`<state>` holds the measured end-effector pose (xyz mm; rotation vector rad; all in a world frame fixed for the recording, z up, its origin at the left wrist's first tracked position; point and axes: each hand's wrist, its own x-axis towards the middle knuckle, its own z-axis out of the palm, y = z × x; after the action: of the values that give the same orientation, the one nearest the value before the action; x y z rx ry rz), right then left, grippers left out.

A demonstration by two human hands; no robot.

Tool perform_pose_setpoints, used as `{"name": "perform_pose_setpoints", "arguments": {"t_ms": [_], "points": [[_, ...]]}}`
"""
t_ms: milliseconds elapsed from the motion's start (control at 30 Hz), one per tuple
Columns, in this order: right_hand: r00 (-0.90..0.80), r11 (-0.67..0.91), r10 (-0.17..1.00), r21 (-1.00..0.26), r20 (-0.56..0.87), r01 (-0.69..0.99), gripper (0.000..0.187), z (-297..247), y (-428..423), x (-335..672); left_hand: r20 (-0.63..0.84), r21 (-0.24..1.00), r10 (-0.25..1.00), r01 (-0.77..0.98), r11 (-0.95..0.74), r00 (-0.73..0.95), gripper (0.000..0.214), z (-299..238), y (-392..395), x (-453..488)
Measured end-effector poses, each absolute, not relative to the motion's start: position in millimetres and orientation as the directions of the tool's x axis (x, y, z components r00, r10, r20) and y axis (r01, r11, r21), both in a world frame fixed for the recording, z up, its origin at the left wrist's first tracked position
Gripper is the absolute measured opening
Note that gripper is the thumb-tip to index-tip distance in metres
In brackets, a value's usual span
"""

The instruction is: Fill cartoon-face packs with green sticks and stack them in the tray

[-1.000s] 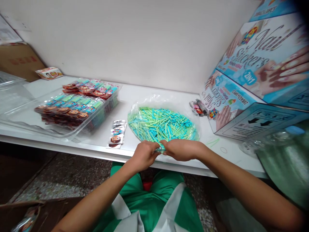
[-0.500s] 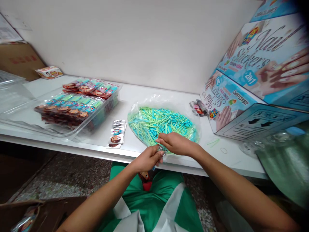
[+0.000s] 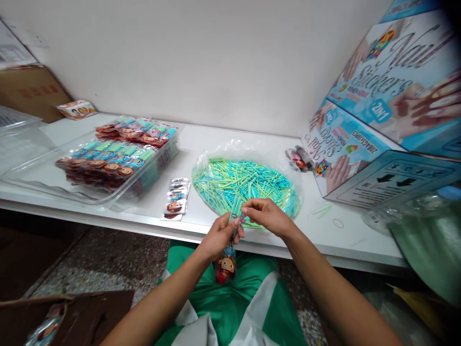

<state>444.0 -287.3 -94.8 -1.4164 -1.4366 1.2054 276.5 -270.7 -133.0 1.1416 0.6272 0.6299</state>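
Several printed boxes (image 3: 374, 110) stand at your two o'clock. At six o'clock of the stick-filled bag (image 3: 234, 148), your right hand (image 3: 269, 215) bunches its fingertips, grip unclear, beside your left hand (image 3: 220, 238), which pinches a packet (image 3: 226, 263).

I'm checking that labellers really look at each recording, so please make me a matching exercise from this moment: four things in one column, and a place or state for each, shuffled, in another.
Things
1. Sticks
2. Left hand
3. Tray
4. Nail Stickers boxes

Places or states
A. Clear plastic, with rows of small packets in it
B. Stacked at the right of the table
C. Green and blue, heaped in a clear bag
D. Gripping a printed packet

Right pairs
1-C
2-D
3-A
4-B
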Motion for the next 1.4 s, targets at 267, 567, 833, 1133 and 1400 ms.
{"name": "perform_pose_setpoints", "arguments": {"t_ms": [267, 567, 833, 1133, 1400], "points": [[0.003, -0.052, 0.999, -0.966, -0.053, 0.253, 0.018, -96, -287, 441, -0.171, 0.924, 0.702, -0.136, 0.359, 0.692, 0.033, -131, -273, 275], [0.015, -0.029, 1.000, -0.976, -0.026, 0.215, 0.023, -96, -286, 446, -0.189, 0.895, 0.657, -0.148, 0.422, 0.730, 0.034, -132, -274, 275], [0.044, -0.053, 0.998, -0.972, -0.045, 0.229, 0.016, -94, -297, 443, -0.215, 0.867, 0.700, -0.197, 0.457, 0.681, 0.034, -134, -274, 275], [0.049, -0.023, 0.999, -0.961, -0.010, 0.277, 0.023, -95, -291, 434, -0.211, 0.870, 0.683, -0.184, 0.457, 0.700, 0.034, -133, -276, 275], [0.083, -0.017, 0.996, -0.961, 0.006, 0.276, 0.018, -95, -292, 433, -0.220, 0.858, 0.685, -0.196, 0.475, 0.695, 0.036, -132, -277, 278]]}}
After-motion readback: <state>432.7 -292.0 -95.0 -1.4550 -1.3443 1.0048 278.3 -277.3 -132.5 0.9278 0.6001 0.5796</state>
